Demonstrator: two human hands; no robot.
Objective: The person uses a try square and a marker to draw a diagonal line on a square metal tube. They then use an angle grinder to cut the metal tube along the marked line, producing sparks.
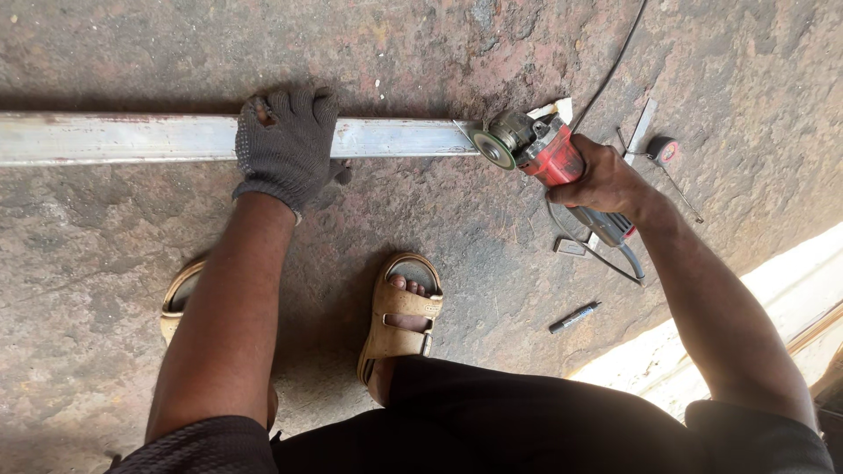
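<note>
On the rough concrete floor (105, 263) my gloved left hand (288, 145) presses flat and open on the steel bar (123, 138), while my right hand (601, 180) grips the red grinder (540, 149), its disc (492, 147) at the bar's end, a marker (574, 317) near my sandal (399, 316)

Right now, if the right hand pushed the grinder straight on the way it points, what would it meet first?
The right hand aims the red angle grinder leftward. Its disc sits at the cut end of the metal bar, so the bar comes first; whether they already touch is unclear. Farther along lies the gloved left hand.
</note>
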